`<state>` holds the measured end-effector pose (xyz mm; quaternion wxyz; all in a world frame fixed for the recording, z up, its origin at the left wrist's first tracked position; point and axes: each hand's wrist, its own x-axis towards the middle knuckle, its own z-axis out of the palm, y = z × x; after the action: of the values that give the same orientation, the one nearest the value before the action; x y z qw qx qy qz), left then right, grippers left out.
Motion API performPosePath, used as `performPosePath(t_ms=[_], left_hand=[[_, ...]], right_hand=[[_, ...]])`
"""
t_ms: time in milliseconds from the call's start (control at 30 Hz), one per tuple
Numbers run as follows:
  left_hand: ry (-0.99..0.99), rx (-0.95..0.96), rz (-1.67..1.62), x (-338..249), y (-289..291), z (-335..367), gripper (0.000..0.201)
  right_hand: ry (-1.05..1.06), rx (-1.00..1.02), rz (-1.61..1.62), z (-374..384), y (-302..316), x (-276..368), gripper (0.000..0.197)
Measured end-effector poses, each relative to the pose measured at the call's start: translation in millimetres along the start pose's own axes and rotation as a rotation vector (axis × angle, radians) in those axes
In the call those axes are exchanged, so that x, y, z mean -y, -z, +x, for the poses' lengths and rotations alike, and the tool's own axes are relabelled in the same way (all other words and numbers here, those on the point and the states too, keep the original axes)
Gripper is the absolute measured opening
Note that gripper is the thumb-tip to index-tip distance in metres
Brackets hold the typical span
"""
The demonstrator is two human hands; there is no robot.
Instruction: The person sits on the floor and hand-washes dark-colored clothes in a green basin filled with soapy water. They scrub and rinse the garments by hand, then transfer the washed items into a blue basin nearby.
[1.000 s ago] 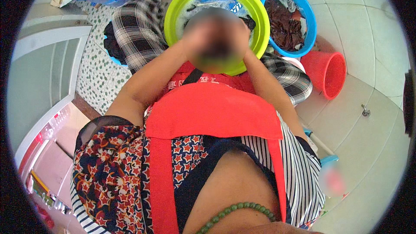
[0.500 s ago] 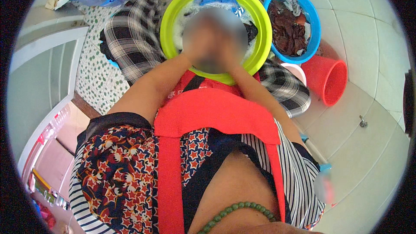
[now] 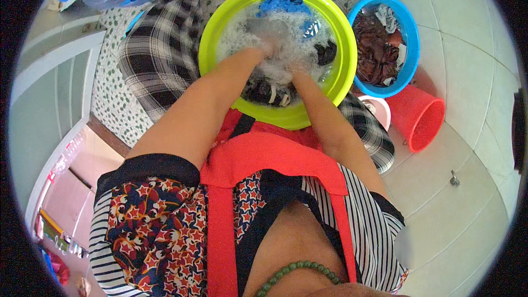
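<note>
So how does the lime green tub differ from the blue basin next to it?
The lime green tub is larger than the blue basin. The tub holds white suds around blue cloth and dark cloth; the basin holds mostly brown cloth, without visible foam. The left hand and right hand are in the tub, neither in the basin. Both are open-topped, rounded containers.

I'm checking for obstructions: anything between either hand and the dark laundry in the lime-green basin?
Nothing solid visible; soapsuds hide much of left hand and right hand, leaving contact with dark laundry unclear.
</note>
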<state>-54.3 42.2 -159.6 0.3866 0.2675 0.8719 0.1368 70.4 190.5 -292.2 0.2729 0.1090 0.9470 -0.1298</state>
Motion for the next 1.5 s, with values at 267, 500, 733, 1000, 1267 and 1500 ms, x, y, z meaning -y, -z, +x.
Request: performPosePath(t_ms=[267,500,733,1000,1267,1500], left_hand=[[0.004,-0.228,-0.924,-7,72,-11,0.034],[0.183,-0.410,-0.159,-20,80,-91,0.042],[0.072,-0.715,0.051,-45,12,-131,0.028],[0.051,0.176,0.108,-14,1,-59,0.038],[0.100,0.231,0.139,-7,16,-30,0.039],[0.088,-0.249,-0.477,17,46,13,0.035]], right_hand=[[0.021,-0.129,0.859,-56,208,83,0.055],[0.412,-0.201,0.750,-134,226,98,0.040],[0.319,-0.496,0.231,-143,154,108,0.058],[-0.138,0.177,0.522,-100,127,96,0.051],[-0.283,0.208,0.243,-24,58,49,0.038],[-0.127,-0.122,0.724,-63,229,117,0.030]])
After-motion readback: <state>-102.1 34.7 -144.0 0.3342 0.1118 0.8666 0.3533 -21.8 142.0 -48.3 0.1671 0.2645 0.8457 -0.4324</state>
